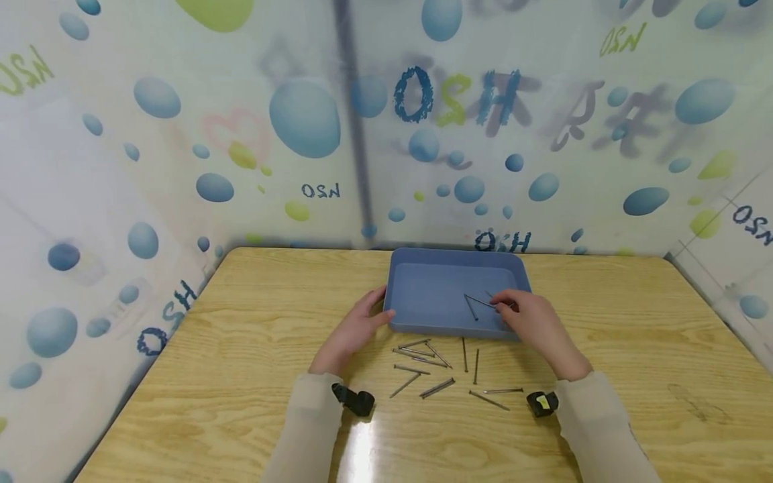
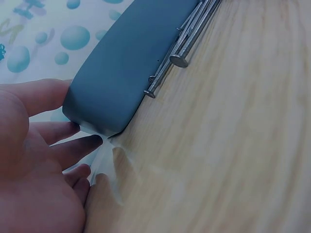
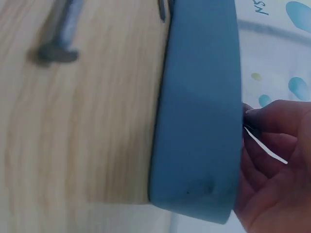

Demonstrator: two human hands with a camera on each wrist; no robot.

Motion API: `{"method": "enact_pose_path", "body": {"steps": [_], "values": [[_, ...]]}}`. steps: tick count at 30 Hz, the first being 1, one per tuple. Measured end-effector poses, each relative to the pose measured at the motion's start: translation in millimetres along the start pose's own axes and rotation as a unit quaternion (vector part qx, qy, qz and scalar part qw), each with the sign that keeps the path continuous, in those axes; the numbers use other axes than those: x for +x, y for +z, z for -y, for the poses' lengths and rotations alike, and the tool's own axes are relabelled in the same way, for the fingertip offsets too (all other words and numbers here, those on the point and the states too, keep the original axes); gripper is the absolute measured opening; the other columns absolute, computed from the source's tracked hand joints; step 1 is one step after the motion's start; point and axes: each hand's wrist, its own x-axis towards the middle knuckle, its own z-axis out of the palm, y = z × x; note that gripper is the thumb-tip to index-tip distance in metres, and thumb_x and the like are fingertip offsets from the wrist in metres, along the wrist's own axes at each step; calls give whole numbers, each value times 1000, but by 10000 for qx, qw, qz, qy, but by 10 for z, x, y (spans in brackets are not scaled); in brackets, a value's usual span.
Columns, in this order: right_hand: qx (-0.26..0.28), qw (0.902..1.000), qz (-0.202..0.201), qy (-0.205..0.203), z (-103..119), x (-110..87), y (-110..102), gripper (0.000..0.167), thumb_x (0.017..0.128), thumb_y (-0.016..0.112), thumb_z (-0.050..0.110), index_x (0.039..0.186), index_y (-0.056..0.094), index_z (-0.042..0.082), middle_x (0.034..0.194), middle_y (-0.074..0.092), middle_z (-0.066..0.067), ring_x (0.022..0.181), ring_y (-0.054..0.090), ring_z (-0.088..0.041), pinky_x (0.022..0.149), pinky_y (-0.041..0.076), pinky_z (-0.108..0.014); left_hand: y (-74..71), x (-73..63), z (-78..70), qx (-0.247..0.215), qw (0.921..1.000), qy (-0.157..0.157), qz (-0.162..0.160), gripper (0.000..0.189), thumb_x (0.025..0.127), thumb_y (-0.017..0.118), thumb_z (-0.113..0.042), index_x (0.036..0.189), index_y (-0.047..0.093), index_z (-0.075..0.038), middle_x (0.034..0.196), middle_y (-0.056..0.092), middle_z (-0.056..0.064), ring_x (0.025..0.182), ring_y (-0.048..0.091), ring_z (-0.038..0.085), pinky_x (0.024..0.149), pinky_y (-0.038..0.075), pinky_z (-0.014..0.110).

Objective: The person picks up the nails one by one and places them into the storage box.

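Observation:
A shallow blue tray [image 1: 435,329] lies at the back of the wooden table. My left hand [image 1: 356,325] holds its left end, with the thumb at the front corner and the fingers along the side; in the left wrist view the thumb and fingertips meet the tray's end [image 2: 104,92]. My right hand [image 1: 534,322] reaches over the tray's right part, pinching a nail [image 1: 481,301] between thumb and fingertips. Another nail [image 1: 471,308] lies in the tray beside it. In the right wrist view the tray wall [image 3: 197,111] hides most of what the right hand [image 3: 279,160] holds.
Several loose steel nails [image 1: 437,388] lie scattered on the table [image 1: 241,349] in front of the tray, some close to its front wall. A printed curtain [image 1: 374,168] hangs behind the table. Black wrist cameras [image 1: 361,403] sit on both sleeves.

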Motion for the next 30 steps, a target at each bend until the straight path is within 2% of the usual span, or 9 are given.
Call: {"method": "enact_pose_path", "body": {"steps": [4,11,15,18,20,24,27,30], "values": [[-119,9999,-21,-10,-24,2,17,24,91,48,13,107,63,4,103,60,-12,78,54,-20,62,44,-32,-2,-12,-13,15,10000,33,-15,57,90,53,-25,141,28,-17,143,27,1,132,18,21,105,18,46],[-164,9997,147,127,-46,7,36,30,92,45,13,115,59,1,111,56,-17,75,51,-21,58,40,-31,-5,-21,-24,14,10000,-61,-11,57,90,53,-26,141,28,-20,143,26,-1,132,17,19,105,18,44],[-298,9993,219,43,-40,17,36,30,92,44,11,116,59,0,113,55,-20,89,54,-30,67,44,-39,-8,-18,-14,-49,9999,-95,7,57,90,53,-27,141,28,-21,143,26,-3,132,17,17,105,18,44],[-384,9990,242,-40,-47,23,36,29,92,45,10,113,61,-1,112,57,-20,102,51,-36,77,44,-47,-6,-17,-12,-59,10000,-76,7,58,90,53,-27,141,28,-21,143,26,-3,132,17,17,105,18,43],[-394,9988,276,-16,-53,25,39,29,92,46,11,113,61,-1,111,57,-20,103,51,-37,78,43,-48,-6,-19,-13,-35,10000,-42,5,58,90,53,-26,141,28,-20,143,26,-2,132,17,18,105,18,43],[-621,9969,451,-175,-57,44,53,31,90,44,8,114,59,-4,110,56,-23,99,52,-36,73,44,-44,-5,-27,-21,-17,10000,-56,-11,57,90,53,-26,141,28,-20,143,26,-2,132,17,19,105,18,44],[-860,9936,630,-361,-54,56,67,31,89,43,5,115,58,-6,110,55,-24,99,52,-37,75,45,-46,-5,-27,-24,-2,9999,-148,-36,57,90,53,-28,141,29,-23,142,27,-5,131,18,16,105,18,43],[-946,9921,738,-380,-44,55,76,31,89,42,4,114,58,-6,111,55,-25,103,49,-40,83,42,-51,-5,-26,-23,5,9999,-123,-35,57,90,53,-28,141,29,-22,142,27,-4,131,18,16,106,18,43]]}}
